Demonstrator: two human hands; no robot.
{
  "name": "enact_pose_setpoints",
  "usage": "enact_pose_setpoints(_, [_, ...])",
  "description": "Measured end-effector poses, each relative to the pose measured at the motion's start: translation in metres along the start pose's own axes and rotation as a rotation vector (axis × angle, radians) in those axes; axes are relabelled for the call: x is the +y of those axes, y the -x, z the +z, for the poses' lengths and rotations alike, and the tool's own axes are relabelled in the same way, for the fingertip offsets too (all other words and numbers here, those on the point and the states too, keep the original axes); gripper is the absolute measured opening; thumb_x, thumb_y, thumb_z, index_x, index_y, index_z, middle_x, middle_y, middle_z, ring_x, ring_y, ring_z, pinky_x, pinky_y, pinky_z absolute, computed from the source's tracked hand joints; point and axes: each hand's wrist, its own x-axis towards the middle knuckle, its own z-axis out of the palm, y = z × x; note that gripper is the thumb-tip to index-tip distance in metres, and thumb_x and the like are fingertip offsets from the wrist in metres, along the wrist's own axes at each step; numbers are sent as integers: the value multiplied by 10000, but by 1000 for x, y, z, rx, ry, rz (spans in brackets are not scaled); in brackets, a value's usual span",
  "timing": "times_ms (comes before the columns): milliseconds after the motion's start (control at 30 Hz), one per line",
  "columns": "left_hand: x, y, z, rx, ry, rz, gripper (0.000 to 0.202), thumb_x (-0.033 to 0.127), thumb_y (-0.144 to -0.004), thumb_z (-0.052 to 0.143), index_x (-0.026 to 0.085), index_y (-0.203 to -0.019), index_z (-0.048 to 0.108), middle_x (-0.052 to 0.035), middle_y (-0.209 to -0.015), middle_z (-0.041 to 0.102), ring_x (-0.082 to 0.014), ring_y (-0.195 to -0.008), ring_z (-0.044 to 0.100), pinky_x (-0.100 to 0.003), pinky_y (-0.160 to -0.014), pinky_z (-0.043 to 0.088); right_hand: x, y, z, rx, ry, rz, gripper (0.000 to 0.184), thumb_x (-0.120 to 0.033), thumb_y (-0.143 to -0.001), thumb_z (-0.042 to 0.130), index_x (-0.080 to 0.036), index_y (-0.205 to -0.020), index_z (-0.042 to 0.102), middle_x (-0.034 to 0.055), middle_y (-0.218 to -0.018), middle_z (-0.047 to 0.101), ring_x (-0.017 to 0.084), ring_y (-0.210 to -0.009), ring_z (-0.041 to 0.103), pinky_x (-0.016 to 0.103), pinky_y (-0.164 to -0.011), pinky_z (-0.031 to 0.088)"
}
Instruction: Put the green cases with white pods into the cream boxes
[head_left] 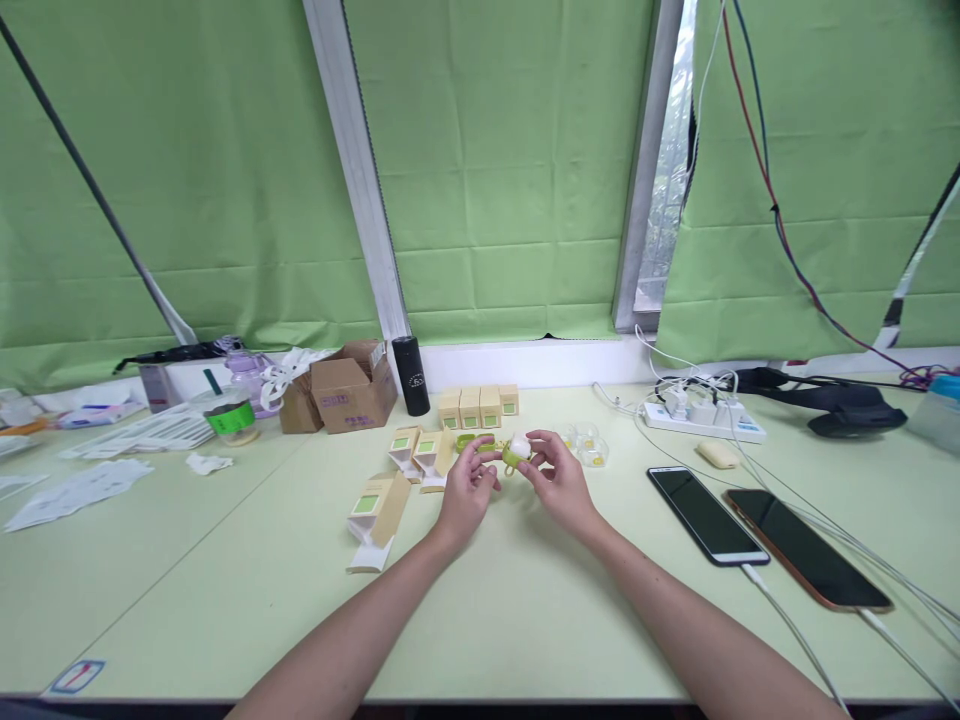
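Observation:
Over the middle of the table, my right hand [559, 482] pinches a small yellow-green round case [512, 459] between thumb and fingers. A white rounded piece [519, 444] shows at its top and a small loop hangs below. My left hand [469, 488] is at the case's left side; its fingers are curved and apart, with a fingertip at the case's edge. Behind the left fingers lie other green pieces [465, 440], partly hidden. Clear plastic packaging [592, 447] with yellow bits lies just beyond my right hand. Left of my hands are opened small cartons [379, 500].
Several closed small boxes [470, 408] stand in a row at the back. Farther left are a black bottle [410, 375], a cardboard box [352, 390] and a drink cup [231, 418]. Two phones [707, 515] with cables and a power strip [705, 418] occupy the right side.

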Motion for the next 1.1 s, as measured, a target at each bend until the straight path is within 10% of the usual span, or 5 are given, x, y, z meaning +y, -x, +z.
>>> enact_pose_setpoints(367, [0, 2, -5, -27, -615, 518, 462, 131, -961, 541, 280, -1397, 576, -107, -1420, 593, -291, -1332, 503, -505, -1105, 443, 1, -3, 5, -20, -292, 244, 550, -659, -782, 744, -184, -1034, 627, -39, -586, 617, 115, -430, 496, 245, -414, 425])
enact_pose_setpoints(700, [-6, -2, -6, -56, -712, 596, 446, 147, -958, 593, 304, -1375, 612, -106, -1378, 583, -299, -1310, 497, -505, -1081, 476, 5, -3, 7, -63, -223, 294, 616, -777, -787, 664, -177, -926, 679, -11, -552, 622, 135, -419, 524, 239, -390, 383])
enact_pose_setpoints(867, [-8, -3, -5, 0, -647, 518, 447, 232, -935, 682, 285, -1373, 612, -99, -1316, 605, -295, -1265, 520, -496, -1085, 463, 3, -8, -13, -7, 287, 162, 412, -568, -1000, 505, -217, -1032, 717, 36, -697, 726, 186, -574, 629, 282, -556, 459])
enact_pose_setpoints(1100, [-15, -8, -2, 94, -394, 237, 380, 277, -887, 737, 269, -1266, 699, -83, -1250, 635, -263, -1206, 565, -391, -997, 481, 10, -25, -64, 91, 1306, -37, 95, -149, -843, 682, -153, -901, 758, 201, -920, 700, 320, -921, 645, 360, -683, 434])
